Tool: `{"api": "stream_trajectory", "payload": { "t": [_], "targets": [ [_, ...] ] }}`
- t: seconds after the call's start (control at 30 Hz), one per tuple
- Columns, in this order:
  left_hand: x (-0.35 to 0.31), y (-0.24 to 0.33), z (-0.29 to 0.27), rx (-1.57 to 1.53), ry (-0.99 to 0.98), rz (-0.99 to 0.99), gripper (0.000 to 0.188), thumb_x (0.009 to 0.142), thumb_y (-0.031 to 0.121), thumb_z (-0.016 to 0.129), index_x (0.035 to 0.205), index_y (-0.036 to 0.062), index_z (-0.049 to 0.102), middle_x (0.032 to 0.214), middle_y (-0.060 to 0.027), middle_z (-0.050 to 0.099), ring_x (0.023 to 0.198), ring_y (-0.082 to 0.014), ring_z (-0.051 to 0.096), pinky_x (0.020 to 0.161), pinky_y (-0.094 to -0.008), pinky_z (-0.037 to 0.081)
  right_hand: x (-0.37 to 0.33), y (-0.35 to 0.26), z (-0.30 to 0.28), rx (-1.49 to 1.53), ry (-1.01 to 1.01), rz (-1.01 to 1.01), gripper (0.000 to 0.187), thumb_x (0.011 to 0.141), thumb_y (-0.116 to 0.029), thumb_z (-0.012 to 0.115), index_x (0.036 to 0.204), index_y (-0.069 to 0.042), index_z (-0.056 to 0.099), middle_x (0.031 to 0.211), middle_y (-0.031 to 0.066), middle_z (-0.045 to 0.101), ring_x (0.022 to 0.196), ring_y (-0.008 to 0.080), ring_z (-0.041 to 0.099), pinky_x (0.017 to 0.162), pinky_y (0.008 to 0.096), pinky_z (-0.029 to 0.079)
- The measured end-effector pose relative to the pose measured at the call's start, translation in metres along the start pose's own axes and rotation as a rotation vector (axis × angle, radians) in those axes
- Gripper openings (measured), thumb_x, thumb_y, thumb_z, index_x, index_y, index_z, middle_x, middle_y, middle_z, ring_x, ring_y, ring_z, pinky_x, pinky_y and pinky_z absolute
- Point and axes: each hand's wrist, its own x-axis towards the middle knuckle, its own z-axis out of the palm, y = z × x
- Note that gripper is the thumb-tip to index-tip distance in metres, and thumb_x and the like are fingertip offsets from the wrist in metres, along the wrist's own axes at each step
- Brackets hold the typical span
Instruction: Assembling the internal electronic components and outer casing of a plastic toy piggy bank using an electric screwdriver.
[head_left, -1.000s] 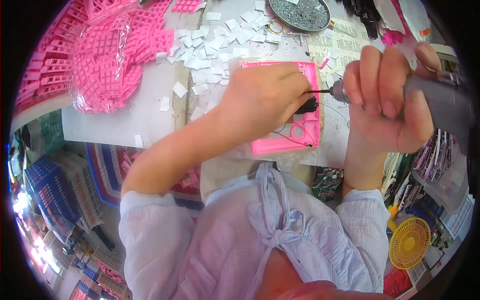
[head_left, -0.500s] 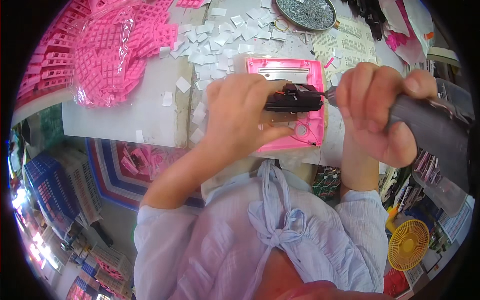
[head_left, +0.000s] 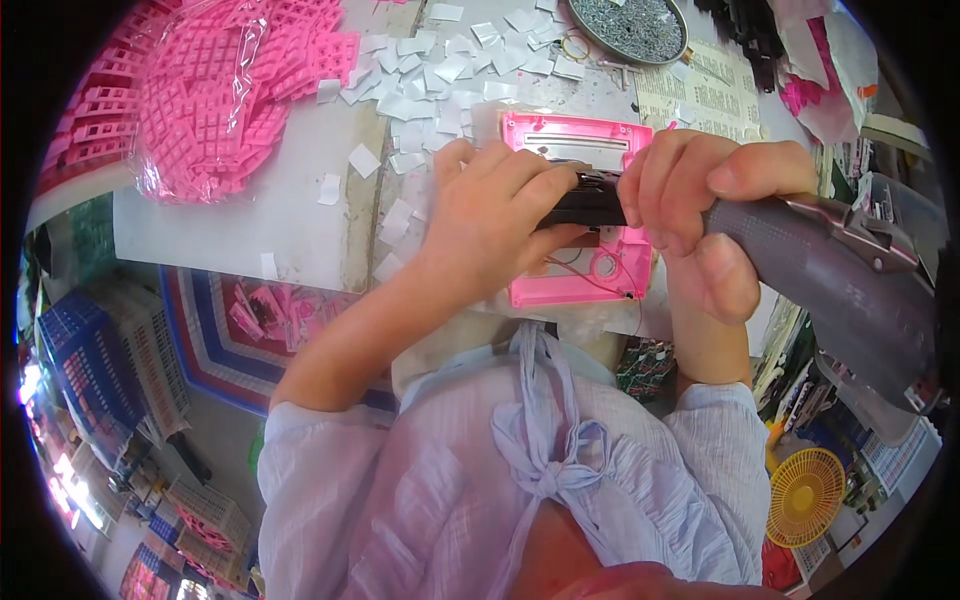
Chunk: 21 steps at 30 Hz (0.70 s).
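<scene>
Pale surface point(head_left: 250, 225): pink rectangular plastic housing point(head_left: 540, 292); beyond it, white paper slips point(head_left: 410, 105), round metal dish point(head_left: 686, 38); nearer right, yellow round basket point(head_left: 805, 498). Left hand point(head_left: 490, 210) clamped on black plastic block point(head_left: 590, 206) over housing; right hand point(head_left: 700, 200) on grey screwdriver point(head_left: 820, 270).

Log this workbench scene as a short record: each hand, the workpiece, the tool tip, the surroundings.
Left hand: fingers around a black part
Right hand: gripping a dark gray power tool
Workpiece: pink casing beneath the black part
Tool tip: hidden behind the right hand
Beyond casing: scattered white pieces, round tray of small metal parts
Far left: pink grid pieces, some under clear plastic
</scene>
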Motion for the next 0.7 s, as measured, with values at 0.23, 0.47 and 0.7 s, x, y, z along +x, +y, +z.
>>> {"api": "stream_trajectory", "payload": {
  "t": [0.23, 0.47, 0.7],
  "targets": [
    [-0.004, -0.001, 0.007, 0.013, 0.043, 0.021, 0.047, 0.071, 0.033, 0.084, 0.111, 0.0141, 0.066, 0.096, 0.0006, 0.062, 0.089, -0.0212, 0.058, 0.087, -0.0445, 0.035, 0.004, -0.001, 0.012, -0.198, -0.043, 0.077, 0.028, 0.089, -0.012, 0.067, 0.103, -0.004, 0.044, 0.068, 0.0061, 0.053, 0.056, 0.0159, 0.05, 0.055, 0.0349, 0.048],
    [0.0, 0.002, 0.0, 0.017, 0.078, 0.0, 0.046, 0.074, 0.039, 0.082, 0.11, 0.0139, 0.067, 0.099, 0.0001, 0.064, 0.094, -0.0224, 0.057, 0.088, -0.0446, 0.033, 0.011, 0.006, -0.004, -0.15, -0.015, 0.196, 0.082, 0.079, -0.034, 0.085, 0.14, -0.001, 0.041, 0.107, 0.0159, 0.062, 0.094, 0.0243, 0.06, 0.082, 0.038, 0.051],
    [-0.004, -0.008, -0.002, -0.082, 0.144, -0.17, 0.064, 0.076, 0.039, 0.083, 0.127, 0.0091, 0.058, 0.098, 0.0002, 0.067, 0.104, -0.0246, 0.057, 0.09, -0.0456, 0.033, -0.022, -0.012, -0.041, -0.996, -0.322, 0.437, 0.051, 0.08, -0.014, 0.081, 0.128, -0.007, 0.065, 0.109, 0.0093, 0.069, 0.096, 0.0255, 0.064, 0.083, 0.0357, 0.052]
  ]
}}
